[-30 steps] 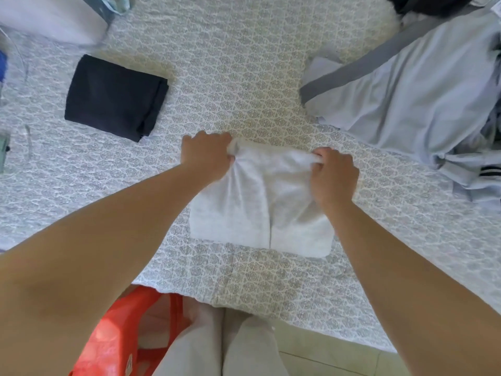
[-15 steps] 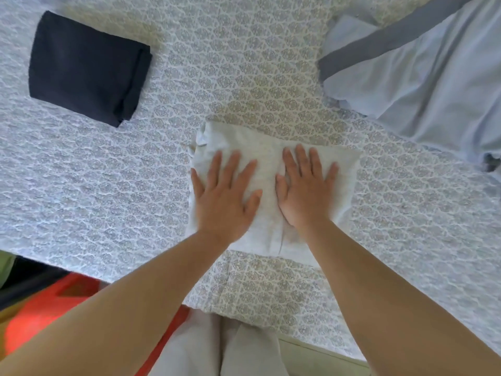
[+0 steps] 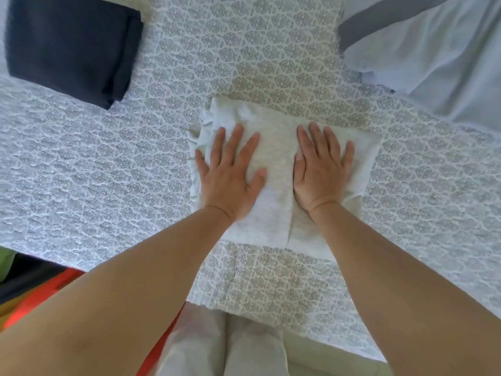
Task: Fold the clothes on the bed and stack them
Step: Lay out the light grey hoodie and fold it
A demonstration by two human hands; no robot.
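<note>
Patterned bed cover [image 3: 168, 169] gives us a flat base, so the folded cloth [image 3: 273, 147] lies under both palms. Our left hand [image 3: 230, 172] and right hand [image 3: 321, 169] press it with fingers spread, likely to set the creases. Beyond the left fingertips sits a folded dark garment [image 3: 70, 47]; beyond the right, unfolded pale clothes [image 3: 433, 58].

Matt cloth garment [image 3: 273, 147], textured bedspread [image 3: 108, 164]
</note>
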